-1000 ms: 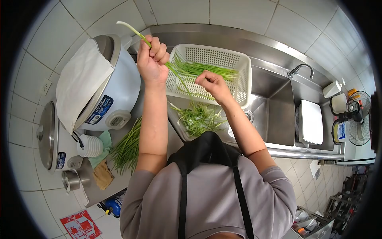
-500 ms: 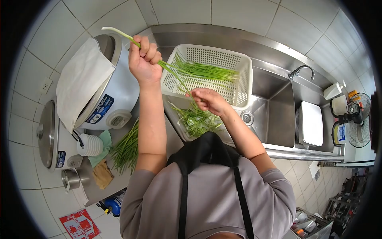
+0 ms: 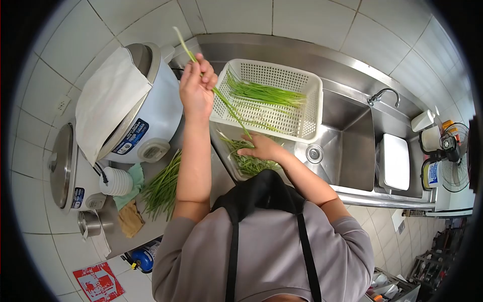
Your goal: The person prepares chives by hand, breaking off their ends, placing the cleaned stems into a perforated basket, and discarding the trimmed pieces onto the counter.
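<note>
Raised to the left of the white basket, my left hand [image 3: 197, 93] is closed around a long green onion [image 3: 224, 102], its pale end pointing up and its green end slanting down toward my right hand. My right hand [image 3: 266, 149] has its fingers and thumb spread over a heap of green trimmings [image 3: 250, 165]; whether the fingertips touch the onion's lower tip is unclear. Several green onions [image 3: 264, 93] lie in the perforated white basket [image 3: 316, 113]. A larger bunch of green onions [image 3: 163, 183] rests on the counter beside my left forearm.
A large rice cooker [image 3: 166, 108] with a white cloth [image 3: 108, 100] stands at the left, near a stack of white cups [image 3: 116, 182]. Right of the basket are a steel sink [image 3: 347, 146], a faucet [image 3: 385, 94], a white lidded container [image 3: 395, 161] and a fan [image 3: 454, 156].
My left hand has moved slightly right and down with the green onion, its fingers looser. My right hand has gone from a pinch to spread fingers, lower over the trimmings.
</note>
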Available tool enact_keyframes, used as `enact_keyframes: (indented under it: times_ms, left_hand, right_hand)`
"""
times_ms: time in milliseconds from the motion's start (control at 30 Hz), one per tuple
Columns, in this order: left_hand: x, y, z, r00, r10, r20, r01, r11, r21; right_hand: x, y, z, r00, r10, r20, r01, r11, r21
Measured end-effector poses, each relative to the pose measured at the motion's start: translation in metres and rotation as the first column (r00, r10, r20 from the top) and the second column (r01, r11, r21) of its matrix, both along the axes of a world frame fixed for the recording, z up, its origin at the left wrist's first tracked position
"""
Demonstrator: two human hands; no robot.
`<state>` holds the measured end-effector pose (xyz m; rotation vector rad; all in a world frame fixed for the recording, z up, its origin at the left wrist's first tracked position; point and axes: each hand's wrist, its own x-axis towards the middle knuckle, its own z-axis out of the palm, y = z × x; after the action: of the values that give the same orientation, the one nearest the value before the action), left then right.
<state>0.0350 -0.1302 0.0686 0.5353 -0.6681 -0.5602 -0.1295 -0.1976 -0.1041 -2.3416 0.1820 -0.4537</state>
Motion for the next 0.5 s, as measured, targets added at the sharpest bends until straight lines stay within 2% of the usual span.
enact_keyframes:
  times_ms: [100, 167, 233, 300, 400, 500]
  left_hand:
    - [-0.009, -0.001, -0.014, 1.000, 0.012, 0.020, -0.014, 0.993, 0.115]
    - [-0.018, -0.001, -0.020, 1.000, -0.017, 0.017, 0.014, 0.985, 0.173]
    - [-0.030, -0.006, -0.028, 0.998, -0.058, 0.028, 0.051, 0.976, 0.210]
    - [-0.045, -0.012, -0.032, 0.995, -0.093, 0.018, 0.086, 0.963, 0.255]
    - [-0.060, -0.022, -0.043, 0.992, -0.121, 0.027, 0.106, 0.940, 0.324]
    - [-0.063, -0.023, -0.050, 0.987, -0.159, 0.033, 0.137, 0.924, 0.356]
  right_hand:
    - [-0.017, -0.023, 0.060, 0.970, 0.006, -0.243, -0.026, 0.997, -0.077]
    - [-0.017, -0.045, 0.098, 0.954, -0.087, -0.288, 0.062, 0.994, -0.095]
    - [-0.016, -0.047, 0.150, 0.944, -0.329, -0.038, 0.328, 0.944, -0.036]
    - [-0.004, -0.051, 0.162, 0.861, -0.407, 0.304, 0.349, 0.909, 0.227]
    - [0.010, -0.056, 0.175, 0.854, -0.366, 0.371, 0.318, 0.930, 0.185]
    - [0.020, -0.066, 0.163, 0.912, -0.270, 0.308, 0.089, 0.865, 0.493]
